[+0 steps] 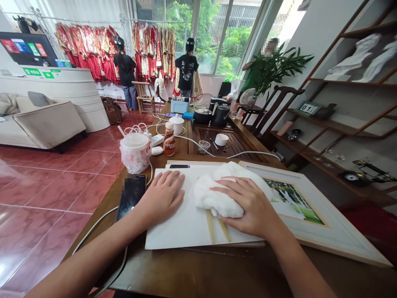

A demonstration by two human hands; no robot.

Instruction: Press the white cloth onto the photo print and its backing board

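My left hand [164,192] lies flat on a white board [173,231], its fingers a little apart and nothing in it. Bunched under my right hand [248,198] is a fluffy white towel [214,190]; the fingers curve over its top and the thumb is along its near side. The towel rests on the board. From beneath its near edge two narrow yellowish strips [210,231] run toward me across the board; their far ends are hidden. A dark, thin object [180,166] lies at the board's far edge.
A framed photo [341,215] lies right of the board. At the left are a phone [132,194] with a cable and a bagged white tub [135,151]. Beyond stand a brown bottle [169,138], a lidded white cup [176,124] and a tea tray [242,145]. Several people are farther back.
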